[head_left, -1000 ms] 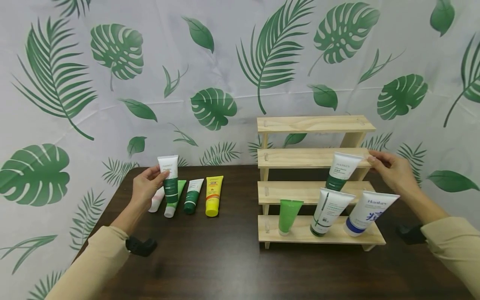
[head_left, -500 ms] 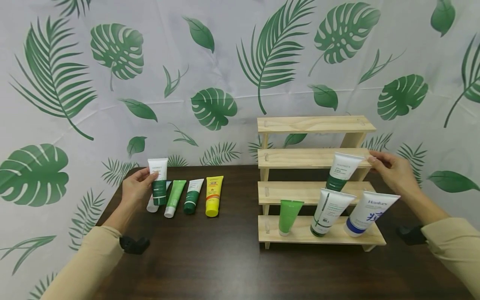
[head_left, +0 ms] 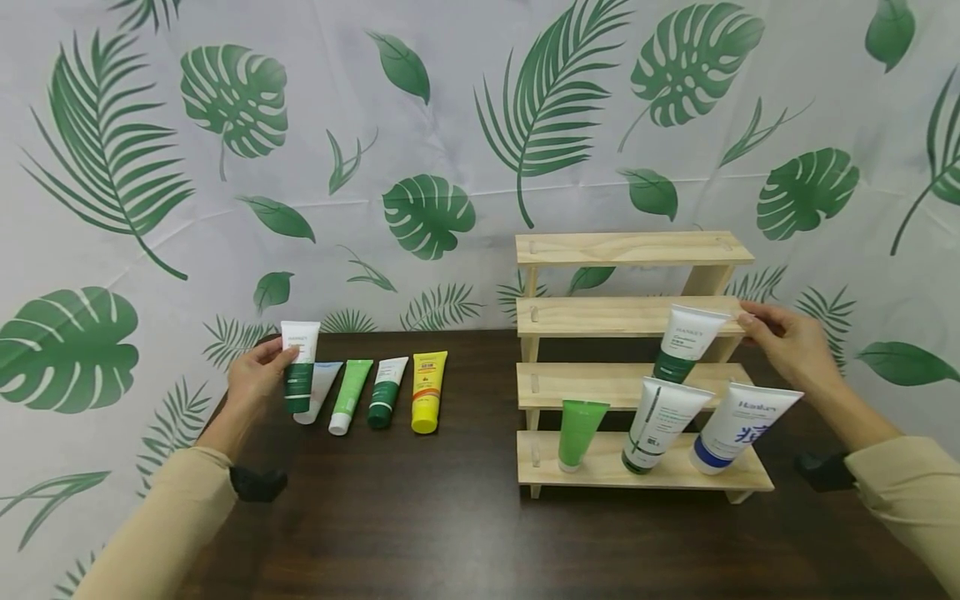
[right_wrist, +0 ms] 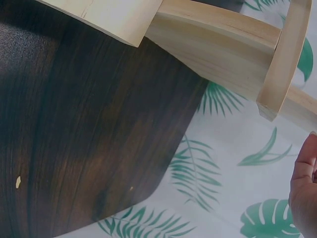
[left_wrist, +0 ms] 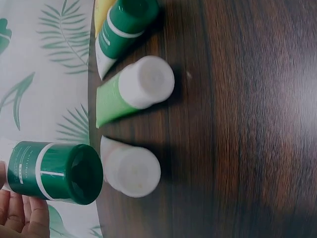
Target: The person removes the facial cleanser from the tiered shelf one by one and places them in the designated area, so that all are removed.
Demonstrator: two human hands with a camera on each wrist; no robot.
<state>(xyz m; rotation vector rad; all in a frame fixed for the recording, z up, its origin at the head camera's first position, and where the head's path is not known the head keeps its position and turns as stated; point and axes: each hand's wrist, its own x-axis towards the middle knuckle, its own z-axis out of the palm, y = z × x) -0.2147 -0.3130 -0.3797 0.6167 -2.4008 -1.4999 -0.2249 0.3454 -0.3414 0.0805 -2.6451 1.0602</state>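
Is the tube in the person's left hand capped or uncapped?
Capped: the left wrist view shows a dark green cap covering the end of the tube that the left hand holds.

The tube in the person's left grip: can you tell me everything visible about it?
This tube is white towards its wide, flat end and dark green below, with small print, a white band and a glossy green cap. It looks like smooth plastic. It is held roughly upright, cap down, the left grip pinching its white part. In the head view it overlaps a pale tube lying beyond; whether they touch is unclear.
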